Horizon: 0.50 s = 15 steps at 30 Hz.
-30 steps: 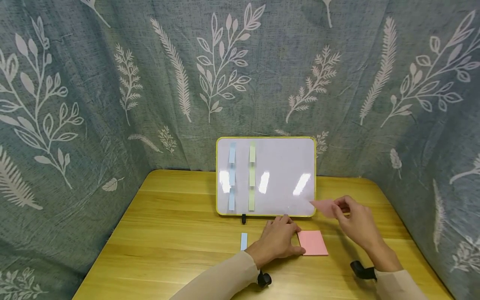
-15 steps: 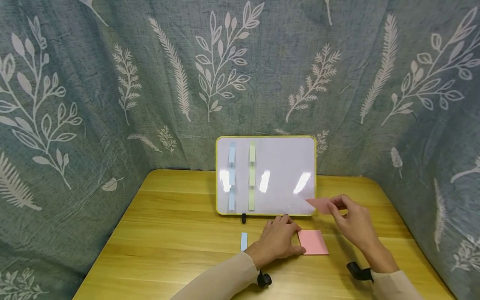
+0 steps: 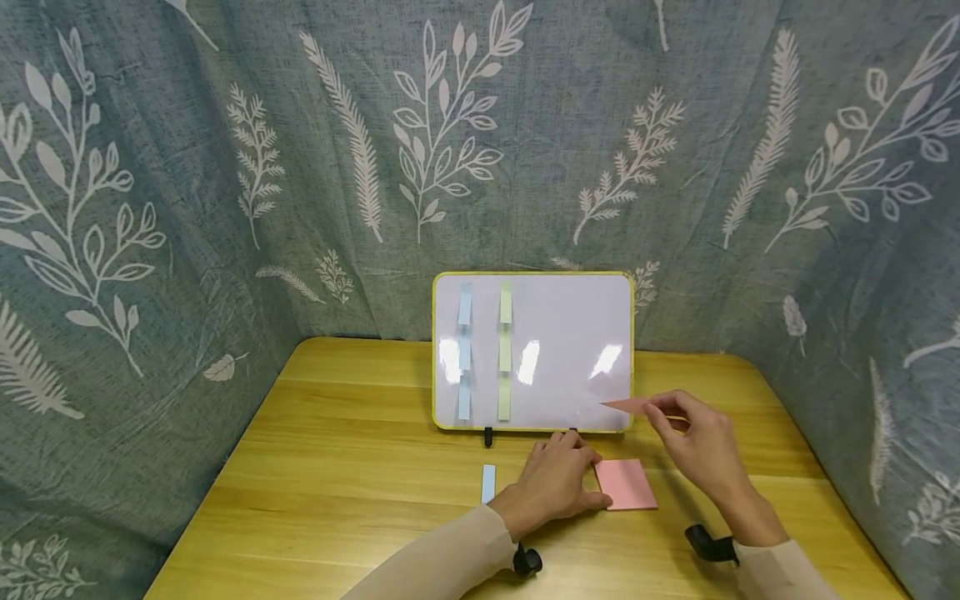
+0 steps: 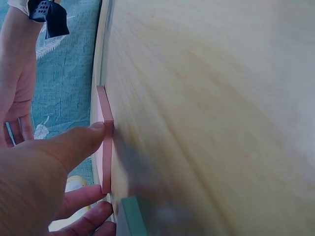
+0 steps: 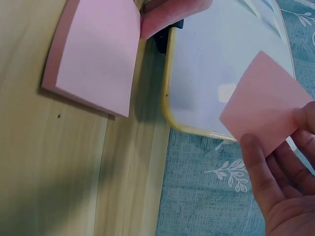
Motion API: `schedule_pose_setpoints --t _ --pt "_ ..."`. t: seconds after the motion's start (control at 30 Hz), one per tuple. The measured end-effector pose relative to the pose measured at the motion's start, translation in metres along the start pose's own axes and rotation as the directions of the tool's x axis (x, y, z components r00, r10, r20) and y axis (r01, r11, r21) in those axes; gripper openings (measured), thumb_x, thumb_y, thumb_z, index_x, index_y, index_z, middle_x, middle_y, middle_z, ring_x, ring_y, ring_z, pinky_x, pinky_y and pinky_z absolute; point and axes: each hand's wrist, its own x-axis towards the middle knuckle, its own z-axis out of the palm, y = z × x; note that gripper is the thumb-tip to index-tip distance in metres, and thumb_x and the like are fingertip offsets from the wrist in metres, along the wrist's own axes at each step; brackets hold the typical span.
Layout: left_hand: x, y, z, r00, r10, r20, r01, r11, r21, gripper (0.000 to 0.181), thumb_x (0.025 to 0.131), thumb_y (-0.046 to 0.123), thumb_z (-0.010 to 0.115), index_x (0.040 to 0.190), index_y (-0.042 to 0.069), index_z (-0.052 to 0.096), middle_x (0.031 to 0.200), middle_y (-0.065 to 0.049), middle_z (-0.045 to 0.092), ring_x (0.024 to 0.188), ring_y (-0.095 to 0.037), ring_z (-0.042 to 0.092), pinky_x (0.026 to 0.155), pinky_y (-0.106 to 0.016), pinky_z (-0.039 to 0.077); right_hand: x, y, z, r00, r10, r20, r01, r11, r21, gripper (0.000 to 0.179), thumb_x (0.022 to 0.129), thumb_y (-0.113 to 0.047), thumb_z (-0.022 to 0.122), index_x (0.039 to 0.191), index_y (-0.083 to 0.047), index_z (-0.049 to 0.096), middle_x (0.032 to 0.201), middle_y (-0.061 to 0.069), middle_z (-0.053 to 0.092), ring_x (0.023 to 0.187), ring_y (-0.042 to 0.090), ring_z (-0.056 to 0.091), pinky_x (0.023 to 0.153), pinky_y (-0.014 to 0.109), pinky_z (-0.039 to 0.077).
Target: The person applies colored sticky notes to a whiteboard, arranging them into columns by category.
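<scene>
In the head view my right hand (image 3: 703, 442) pinches a pink sticky note (image 3: 624, 406) in front of the whiteboard's lower right part. The right wrist view shows that note (image 5: 266, 101) held by a corner between thumb and fingers, its square face angled. On the table, my left hand (image 3: 553, 477) holds a pink sticky note pad (image 3: 632, 485) by its left side, thumb at the near corner and a finger at the far one. The whiteboard (image 3: 562, 317), yellow-rimmed, stands upright behind, bearing a column of blue notes (image 3: 465, 350) and one of pale green notes (image 3: 505, 354).
A narrow blue note pad (image 3: 488, 483) lies left of my left hand, partly covered by the forearm. A green pad (image 4: 134, 216) shows below that hand in the left wrist view. Black feet (image 3: 488, 437) support the board. Patterned curtains (image 3: 360, 250) surround the table.
My right hand has moved slightly left with the pink note, which now overlaps more of the whiteboard and appears more edge-on. My left hand stays on the pad.
</scene>
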Motion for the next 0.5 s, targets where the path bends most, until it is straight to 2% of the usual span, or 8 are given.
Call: schedule_pose_setpoints --t 0.1,0.17,0.33,0.5 --pt "-0.0007 -0.0008 0.0003 1.000 0.004 -0.004 -0.004 1.000 -0.002 0.060 0.095 0.069 0.091 0.142 0.032 0.083 0.137 0.012 0.072 0.121 -0.009 0.063 0.103 -0.031 0.054 0.0009 -0.0022 0.0014 1.000 0.014 0.001 -0.014 0.999 0.030 0.007 0.106 -0.005 0.086 0.111 -0.008 0.086 0.106 0.013 0.087 0.105 -0.015 0.074 0.089 0.002 0.056" --pt "-0.0008 -0.0017 0.0017 1.000 0.004 -0.006 -0.004 1.000 -0.002 0.060 0.095 0.068 0.091 0.142 0.032 0.083 0.138 0.012 0.072 0.122 -0.009 0.064 0.104 -0.031 0.054 0.0012 -0.0035 0.0024 1.000 0.024 0.006 -0.025 0.999 0.048 0.005 0.109 -0.007 0.082 0.112 -0.008 0.086 0.107 0.013 0.088 0.106 -0.024 0.068 0.089 0.003 0.057" --pt "-0.0005 -0.0040 0.0038 1.000 0.008 -0.010 -0.009 1.000 -0.014 0.057 0.096 0.067 0.091 0.142 0.033 0.083 0.139 0.012 0.073 0.123 -0.010 0.064 0.103 -0.030 0.053 0.0023 -0.0062 0.0046 0.999 0.052 0.003 -0.052 0.997 0.055 0.017 0.117 -0.010 0.072 0.110 -0.008 0.088 0.105 0.010 0.089 0.100 -0.028 0.065 0.084 0.002 0.053" --pt "-0.0018 -0.0079 0.0022 1.000 0.010 -0.019 -0.011 0.999 -0.034 0.054 0.097 0.065 0.090 0.142 0.034 0.083 0.140 0.010 0.073 0.127 -0.012 0.066 0.104 -0.032 0.054 0.0053 -0.0099 0.0065 0.998 0.057 0.011 -0.058 0.992 0.114 0.009 0.107 -0.002 0.084 0.114 -0.006 0.089 0.108 0.012 0.087 0.099 -0.023 0.070 0.090 0.003 0.058"
